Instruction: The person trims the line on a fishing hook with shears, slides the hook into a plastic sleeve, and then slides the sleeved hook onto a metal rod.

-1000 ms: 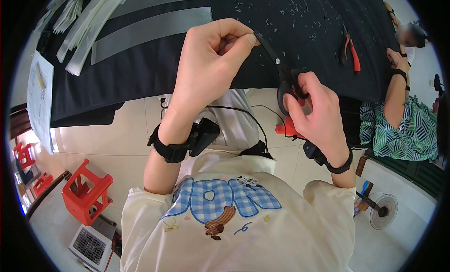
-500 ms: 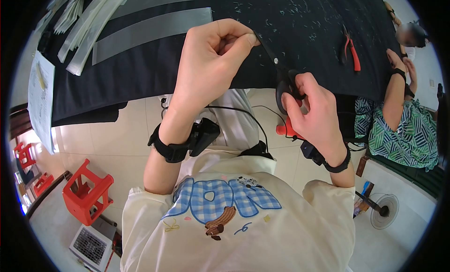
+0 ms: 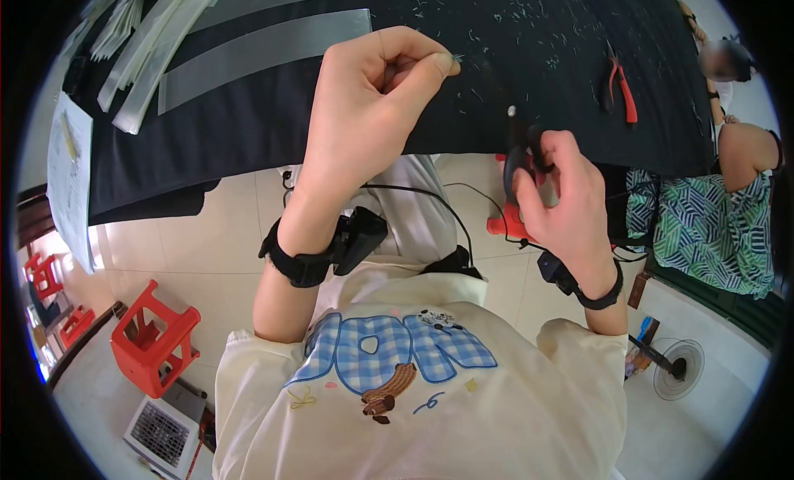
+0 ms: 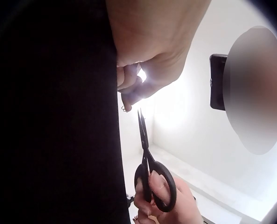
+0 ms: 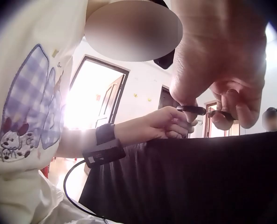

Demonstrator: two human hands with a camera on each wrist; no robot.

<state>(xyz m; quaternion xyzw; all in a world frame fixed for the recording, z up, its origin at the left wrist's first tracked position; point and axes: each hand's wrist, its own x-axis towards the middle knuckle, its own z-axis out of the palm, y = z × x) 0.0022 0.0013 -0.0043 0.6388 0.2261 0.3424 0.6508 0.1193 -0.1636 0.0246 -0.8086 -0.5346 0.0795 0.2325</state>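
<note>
My left hand [image 3: 368, 108] is over the black-clothed table [image 3: 480, 137], thumb and forefinger pinched on a small piece of thread [image 3: 457, 59]. In the left wrist view a thin loop of it sticks out below the fingertips; the rest is hidden inside the hand. Black scissors [image 4: 144, 137] are in my right hand [image 3: 571, 203], thumb and fingers through the handle loops. Their blades point up toward the left fingertips, slightly apart, with a short gap between tips and thread. In the right wrist view only the handle loops [image 5: 190, 110] show.
Short thread scraps [image 3: 552, 62] dot the cloth. Pliers [image 3: 626, 98] with a red handle lie at the right. Clear plastic strips [image 3: 265, 54] and a sheet of paper [image 3: 70, 174] are on the left. Another person [image 3: 711, 224] sits at right. A cable [image 3: 438, 200] crosses my lap.
My right hand has drawn the scissors to the right, away from the left fingertips, where a bit of thread now shows. The left hand stays nearly still. The person at right has shifted an arm.
</note>
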